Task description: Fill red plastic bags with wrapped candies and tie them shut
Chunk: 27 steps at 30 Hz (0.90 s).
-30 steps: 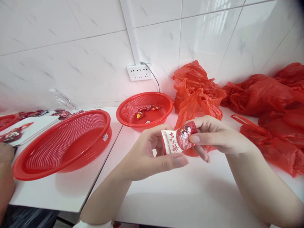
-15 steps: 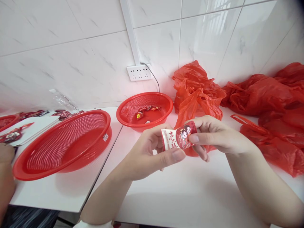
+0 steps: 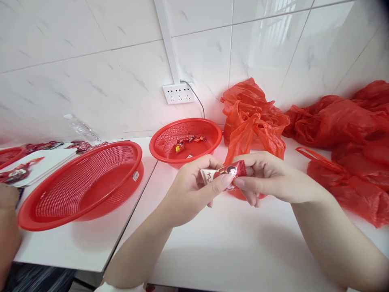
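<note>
Between my two hands is a small red and cream candy packet (image 3: pixel 223 172) with cartoon figures and lettering, held above the white table. My left hand (image 3: pixel 194 192) is closed on its left part, the thumb lying across the front. At the packet's right end, my right hand (image 3: pixel 267 176) pinches the red crimped edge between thumb and fingers. Just beyond my hands, a red round basket (image 3: pixel 185 123) has several wrapped candies (image 3: pixel 180 147) in it. A knotted red plastic bag (image 3: pixel 253 117) lies behind my right hand.
A larger red basket (image 3: pixel 127 156) sits tilted at the left. More red bags (image 3: pixel 343 121) crowd the right side. A clear bottle (image 3: pixel 83 129) and a white tray (image 3: pixel 57 158) are at the far left, near another person's arm (image 3: pixel 7 227). A socket panel (image 3: pixel 178 94) is on the wall.
My left thumb has moved up over the packet's front, covering some of its lettering. The packet has tipped and shifted slightly left, with both hands still on it.
</note>
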Motion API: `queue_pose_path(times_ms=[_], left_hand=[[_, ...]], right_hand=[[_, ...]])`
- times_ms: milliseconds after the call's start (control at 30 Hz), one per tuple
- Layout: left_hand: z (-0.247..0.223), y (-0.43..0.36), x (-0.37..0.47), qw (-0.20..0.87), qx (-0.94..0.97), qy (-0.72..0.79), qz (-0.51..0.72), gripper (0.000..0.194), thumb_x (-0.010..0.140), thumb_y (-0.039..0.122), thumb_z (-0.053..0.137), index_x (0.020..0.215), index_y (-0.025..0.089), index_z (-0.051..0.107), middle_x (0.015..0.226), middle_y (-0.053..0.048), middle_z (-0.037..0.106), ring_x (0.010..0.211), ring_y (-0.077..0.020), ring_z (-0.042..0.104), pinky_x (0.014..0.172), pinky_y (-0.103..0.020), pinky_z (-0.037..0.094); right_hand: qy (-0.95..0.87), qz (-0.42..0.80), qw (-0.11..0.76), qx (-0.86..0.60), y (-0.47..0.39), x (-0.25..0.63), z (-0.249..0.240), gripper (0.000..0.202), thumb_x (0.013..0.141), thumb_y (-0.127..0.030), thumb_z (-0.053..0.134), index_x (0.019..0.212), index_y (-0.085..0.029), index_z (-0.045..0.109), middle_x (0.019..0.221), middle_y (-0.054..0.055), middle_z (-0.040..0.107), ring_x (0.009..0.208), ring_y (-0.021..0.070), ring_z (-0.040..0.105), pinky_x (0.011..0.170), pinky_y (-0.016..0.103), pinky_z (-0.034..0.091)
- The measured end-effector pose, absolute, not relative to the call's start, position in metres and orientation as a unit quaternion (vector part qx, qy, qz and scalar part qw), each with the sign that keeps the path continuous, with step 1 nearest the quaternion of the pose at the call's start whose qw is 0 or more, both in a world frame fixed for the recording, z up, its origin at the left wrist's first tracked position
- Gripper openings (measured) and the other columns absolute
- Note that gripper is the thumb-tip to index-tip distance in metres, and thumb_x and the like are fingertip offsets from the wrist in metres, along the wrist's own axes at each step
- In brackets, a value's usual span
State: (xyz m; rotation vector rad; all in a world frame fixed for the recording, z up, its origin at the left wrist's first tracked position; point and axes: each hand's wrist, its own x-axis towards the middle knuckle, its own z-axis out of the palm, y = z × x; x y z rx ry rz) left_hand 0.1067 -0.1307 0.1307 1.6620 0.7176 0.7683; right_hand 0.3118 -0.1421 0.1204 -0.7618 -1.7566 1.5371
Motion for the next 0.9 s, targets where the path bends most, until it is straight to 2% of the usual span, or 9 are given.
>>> queue_pose_path(times_ms=[233, 400, 500, 700, 767, 900], left_hand=[[0.133, -0.132, 0.106, 0.536, 0.708, 0.298, 0.349, 0.021, 0.079, 0.032, 0.070, 0.076, 0.016, 0.056, 0.061, 0.005, 0.054, 0.046, -0.0051, 0.049, 0.042, -0.017, 0.042], [0.129, -0.131, 0.105, 0.533, 0.713, 0.293, 0.350, 0.021, 0.076, 0.031, 0.073, 0.077, 0.016, 0.059, 0.067, 0.002, 0.059, 0.053, -0.0078, 0.053, 0.046, -0.020, 0.048], [0.129, -0.129, 0.104, 0.537, 0.723, 0.281, 0.330, 0.022, 0.073, 0.030, 0.076, 0.078, 0.016, 0.060, 0.069, 0.001, 0.061, 0.053, -0.0081, 0.054, 0.046, -0.020, 0.047], [0.132, -0.125, 0.100, 0.488, 0.748, 0.293, 0.342, 0.029, 0.069, 0.031, 0.079, 0.088, 0.018, 0.061, 0.076, -0.001, 0.064, 0.064, -0.0118, 0.060, 0.053, -0.022, 0.047], [0.132, -0.124, 0.098, 0.475, 0.750, 0.304, 0.346, 0.026, 0.070, 0.030, 0.079, 0.086, 0.017, 0.062, 0.072, -0.001, 0.064, 0.061, -0.0113, 0.059, 0.053, -0.022, 0.047], [0.133, -0.123, 0.096, 0.501, 0.725, 0.298, 0.367, 0.025, 0.068, 0.028, 0.080, 0.071, 0.015, 0.058, 0.055, 0.003, 0.057, 0.048, -0.0075, 0.052, 0.044, -0.018, 0.042]], right_hand=[[-0.692, 0.569, 0.334, -0.294, -0.145, 0.312, 0.122, 0.016, 0.087, -0.030, 0.063, 0.084, -0.015, 0.059, 0.059, -0.003, 0.058, 0.051, 0.0076, 0.056, 0.046, 0.016, 0.046], [-0.747, 0.491, 0.339, -0.293, -0.146, 0.313, 0.121, 0.018, 0.083, -0.030, 0.068, 0.083, -0.015, 0.059, 0.070, 0.001, 0.060, 0.061, 0.0101, 0.059, 0.052, 0.019, 0.051], [-0.777, 0.449, 0.335, -0.289, -0.148, 0.313, 0.119, 0.013, 0.085, -0.028, 0.065, 0.087, -0.016, 0.060, 0.070, 0.001, 0.062, 0.059, 0.0100, 0.060, 0.051, 0.018, 0.050], [-0.751, 0.461, 0.386, -0.272, -0.149, 0.314, 0.116, 0.021, 0.087, -0.027, 0.063, 0.072, -0.016, 0.053, 0.066, 0.000, 0.060, 0.055, 0.0093, 0.059, 0.048, 0.019, 0.049], [-0.740, 0.478, 0.389, -0.271, -0.148, 0.313, 0.115, 0.020, 0.087, -0.027, 0.063, 0.072, -0.016, 0.054, 0.065, 0.000, 0.059, 0.054, 0.0090, 0.059, 0.046, 0.019, 0.049], [-0.726, 0.504, 0.387, -0.264, -0.146, 0.310, 0.115, 0.012, 0.086, -0.026, 0.064, 0.084, -0.016, 0.059, 0.066, -0.001, 0.059, 0.054, 0.0097, 0.059, 0.047, 0.020, 0.050]])
